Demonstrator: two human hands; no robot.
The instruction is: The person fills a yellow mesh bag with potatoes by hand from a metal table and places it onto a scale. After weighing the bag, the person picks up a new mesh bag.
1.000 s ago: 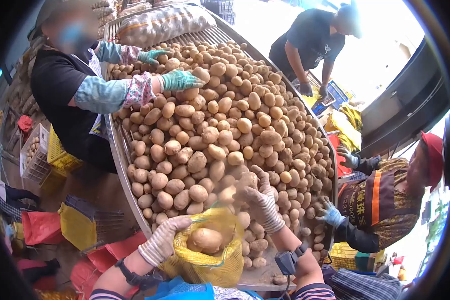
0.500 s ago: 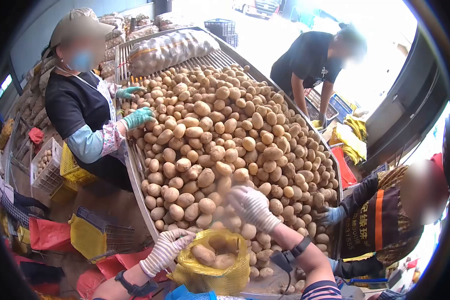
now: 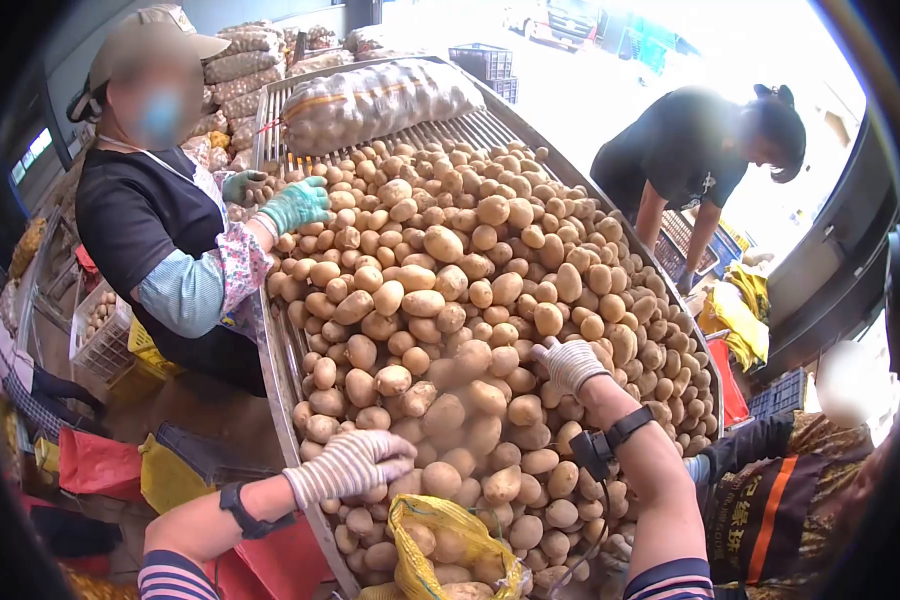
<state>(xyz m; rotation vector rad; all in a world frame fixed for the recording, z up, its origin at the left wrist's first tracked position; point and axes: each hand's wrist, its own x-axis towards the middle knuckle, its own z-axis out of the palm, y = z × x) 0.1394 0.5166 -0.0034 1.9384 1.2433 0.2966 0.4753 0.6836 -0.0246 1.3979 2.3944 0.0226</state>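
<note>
A large heap of potatoes (image 3: 440, 300) covers the slatted metal table. My left hand (image 3: 355, 465), in a striped glove, is above the potatoes just behind the yellow mesh bag, off its rim, fingers extended and holding nothing. The yellow mesh bag (image 3: 470, 540) stands open at the near edge with several potatoes in it. My right hand (image 3: 570, 365), also gloved, reaches onto the heap with its fingers at the potatoes; whether it grips one I cannot make out.
A full sack (image 3: 380, 105) lies at the table's far end. A co-worker (image 3: 160, 220) stands left, another bends at the far right by crates, a third is at the near right. Red and yellow bags and crates (image 3: 103, 340) sit on the left floor.
My left hand has let go of the bag's rim and moved over the potatoes. The right hand has moved up and right across the heap. The bag appears lower in view.
</note>
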